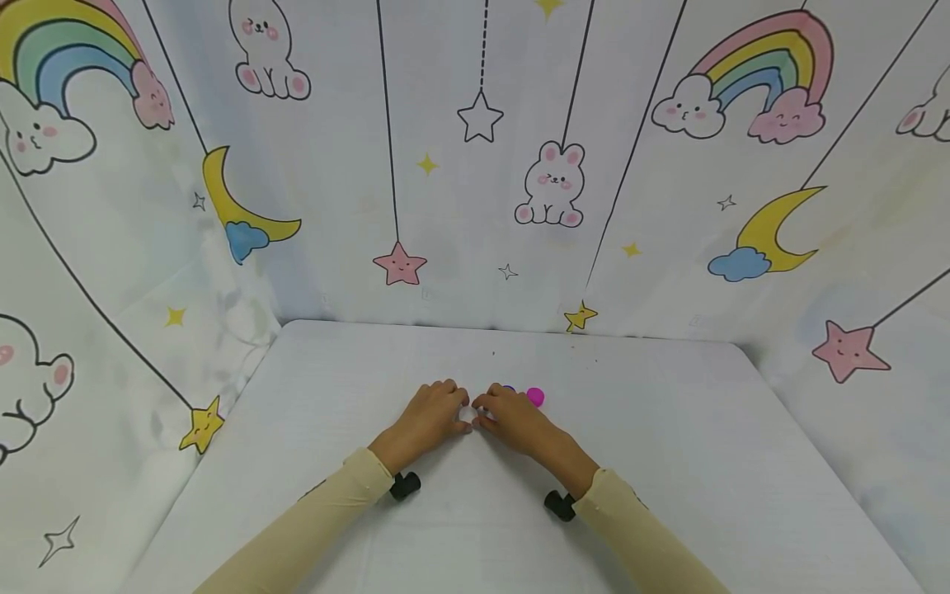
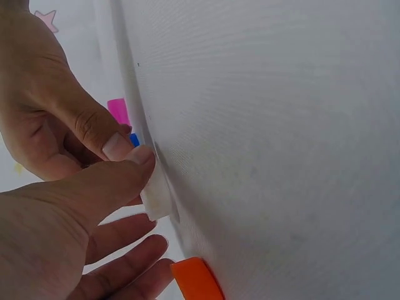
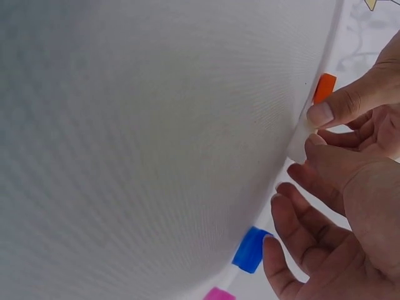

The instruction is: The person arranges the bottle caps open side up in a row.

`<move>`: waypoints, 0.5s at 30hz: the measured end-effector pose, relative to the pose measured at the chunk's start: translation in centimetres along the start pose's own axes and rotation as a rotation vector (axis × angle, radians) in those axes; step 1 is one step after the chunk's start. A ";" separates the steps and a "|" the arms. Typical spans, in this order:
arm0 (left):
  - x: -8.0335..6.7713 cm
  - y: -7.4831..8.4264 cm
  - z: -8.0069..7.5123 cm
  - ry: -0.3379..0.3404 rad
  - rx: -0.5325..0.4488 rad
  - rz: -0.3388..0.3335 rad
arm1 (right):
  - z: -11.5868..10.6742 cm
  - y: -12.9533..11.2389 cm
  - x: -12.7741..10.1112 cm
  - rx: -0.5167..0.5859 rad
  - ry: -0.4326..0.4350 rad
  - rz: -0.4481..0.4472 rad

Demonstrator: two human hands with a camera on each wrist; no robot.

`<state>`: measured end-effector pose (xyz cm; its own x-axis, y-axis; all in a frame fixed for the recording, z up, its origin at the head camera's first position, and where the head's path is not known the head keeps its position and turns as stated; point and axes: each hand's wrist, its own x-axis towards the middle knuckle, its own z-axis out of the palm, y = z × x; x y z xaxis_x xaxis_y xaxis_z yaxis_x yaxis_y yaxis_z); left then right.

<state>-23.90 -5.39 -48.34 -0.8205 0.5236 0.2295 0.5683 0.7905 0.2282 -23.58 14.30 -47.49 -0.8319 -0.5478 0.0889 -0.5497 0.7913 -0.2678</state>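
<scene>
Over the table, both hands meet at a small white round piece (image 1: pixel 467 415), which looks like a short disc from the side in the wrist views. My left hand (image 1: pixel 429 414) pinches it by the thumb and index finger on one side. From the other side my right hand (image 1: pixel 517 422) pinches it, the two thumbs close together. An orange piece (image 2: pixel 197 279) stands by the left hand's other fingertips and is hidden from the head view. Beside the right hand's outer fingers is a blue piece (image 3: pixel 250 250), mostly covered in the head view. Just past it sits a pink round piece (image 1: pixel 535 397).
A white-covered table (image 1: pixel 475 511) lies under the hands. Behind it hangs a white cloth backdrop (image 1: pixel 334 165) with rainbows, moons and stars. Black wrist cameras (image 1: pixel 405 486) are strapped at both sleeves.
</scene>
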 end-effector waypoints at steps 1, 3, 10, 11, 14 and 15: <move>0.0 0.0 0.0 -0.006 0.001 -0.001 | 0.0 0.0 0.0 -0.004 0.005 -0.006; 0.1 0.1 -0.1 -0.014 -0.003 -0.002 | -0.1 0.1 -0.2 -0.006 0.009 -0.012; 0.8 0.5 -0.5 -0.006 -0.014 0.009 | -1.2 1.0 -0.3 -0.014 0.038 0.020; 0.9 0.6 -0.5 -0.006 -0.015 0.010 | -1.4 1.2 -0.3 -0.023 0.040 0.032; 1.4 0.9 -0.7 -0.010 -0.011 0.017 | -2.1 1.7 -0.4 -0.043 0.049 0.067; 1.6 1.1 -0.7 -0.015 -0.010 0.021 | -2.3 1.9 -0.5 -0.049 0.050 0.072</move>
<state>-24.58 -3.92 -47.02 -0.8093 0.5445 0.2204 0.5858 0.7763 0.2330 -24.41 16.67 -45.87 -0.8716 -0.4754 0.1195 -0.4901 0.8412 -0.2285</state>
